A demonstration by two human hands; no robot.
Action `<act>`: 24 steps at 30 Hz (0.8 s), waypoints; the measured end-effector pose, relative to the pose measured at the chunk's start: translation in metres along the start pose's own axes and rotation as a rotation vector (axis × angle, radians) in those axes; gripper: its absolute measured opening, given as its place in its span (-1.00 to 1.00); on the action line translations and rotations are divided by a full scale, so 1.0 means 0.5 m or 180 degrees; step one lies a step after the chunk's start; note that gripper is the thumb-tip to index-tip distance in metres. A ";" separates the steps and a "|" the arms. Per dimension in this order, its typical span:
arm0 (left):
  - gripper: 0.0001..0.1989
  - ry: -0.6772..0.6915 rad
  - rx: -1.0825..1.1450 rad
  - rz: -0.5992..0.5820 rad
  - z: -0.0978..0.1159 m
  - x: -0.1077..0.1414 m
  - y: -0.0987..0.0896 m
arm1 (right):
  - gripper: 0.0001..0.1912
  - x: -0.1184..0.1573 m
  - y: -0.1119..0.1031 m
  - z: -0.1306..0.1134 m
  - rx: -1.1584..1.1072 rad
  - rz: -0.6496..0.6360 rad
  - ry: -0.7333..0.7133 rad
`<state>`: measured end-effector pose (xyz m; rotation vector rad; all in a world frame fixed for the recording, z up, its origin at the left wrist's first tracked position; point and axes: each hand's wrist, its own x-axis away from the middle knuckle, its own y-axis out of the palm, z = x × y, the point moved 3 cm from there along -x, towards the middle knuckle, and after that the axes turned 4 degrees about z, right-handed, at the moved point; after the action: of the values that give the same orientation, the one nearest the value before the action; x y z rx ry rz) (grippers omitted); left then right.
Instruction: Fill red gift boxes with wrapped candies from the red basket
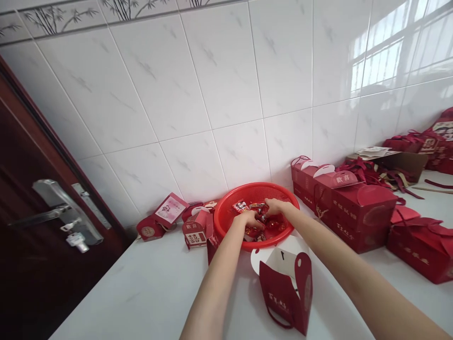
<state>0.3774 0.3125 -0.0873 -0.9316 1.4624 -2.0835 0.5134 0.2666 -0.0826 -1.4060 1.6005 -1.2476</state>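
Note:
Both hands reach into a red plastic basket that holds wrapped candies. My left hand is over the candies near the middle, its fingers bent down among them; what they hold, if anything, is hidden. My right hand is at the back right inside the basket, fingers curled down at the candies, with their tips partly hidden. In front of the basket, between my forearms, stands an open red gift box with a cord handle and a white inside.
Small red boxes stand left of the basket. A row of larger red boxes is on the right, with ribbons and a cardboard box behind. A tiled wall rises behind the table; a dark door is at the left.

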 end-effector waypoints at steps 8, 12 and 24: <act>-0.70 -0.0190 0.0154 0.0137 -0.021 -0.019 -0.006 | -0.55 -0.014 0.004 0.022 -0.0081 -0.0006 0.0145; -0.85 -0.0273 0.0248 0.0247 -0.027 -0.029 -0.005 | -0.63 -0.022 0.005 0.020 -0.0075 0.0165 0.0039; -0.91 -0.0338 0.0482 0.0271 -0.031 -0.034 0.003 | -0.42 -0.055 0.024 0.027 -0.0257 0.0098 -0.0018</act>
<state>0.3776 0.3337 -0.0968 -0.8911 1.2502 -2.0192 0.5271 0.2898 -0.1012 -1.4275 1.6791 -1.1718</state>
